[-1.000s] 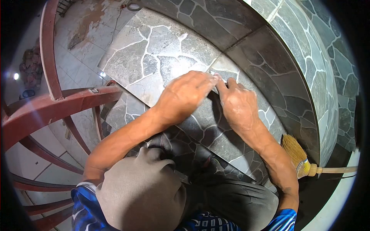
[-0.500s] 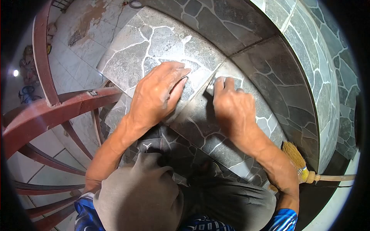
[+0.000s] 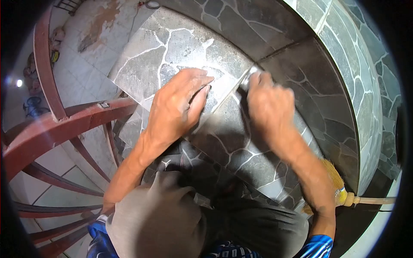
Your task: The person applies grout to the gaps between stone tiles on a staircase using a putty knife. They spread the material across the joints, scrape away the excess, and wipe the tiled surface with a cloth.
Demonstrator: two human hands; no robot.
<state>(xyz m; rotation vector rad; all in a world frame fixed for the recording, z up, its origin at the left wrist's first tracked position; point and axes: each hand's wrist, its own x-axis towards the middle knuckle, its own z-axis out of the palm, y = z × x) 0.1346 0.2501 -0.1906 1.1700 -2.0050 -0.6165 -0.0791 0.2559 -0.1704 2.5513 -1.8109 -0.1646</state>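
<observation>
A joint line runs between two stone-patterned tiles of a step. At the upper end of that line, against the riser, my right hand has its fingers closed on a small shiny metal tool; the tool's full shape is hidden by the fingers. My left hand hovers over or rests on the tile left of the joint, with its fingers curled and pressed together. Whether it holds anything is hidden.
A red metal railing curves along the left. A straw brush with a wooden handle lies at the lower right. The tiled riser curves round the right side. A roll of tape is at the top.
My right hand has moved up and slightly right along the joint with the metal tool, to the riser. My left hand has stayed nearly in place.
</observation>
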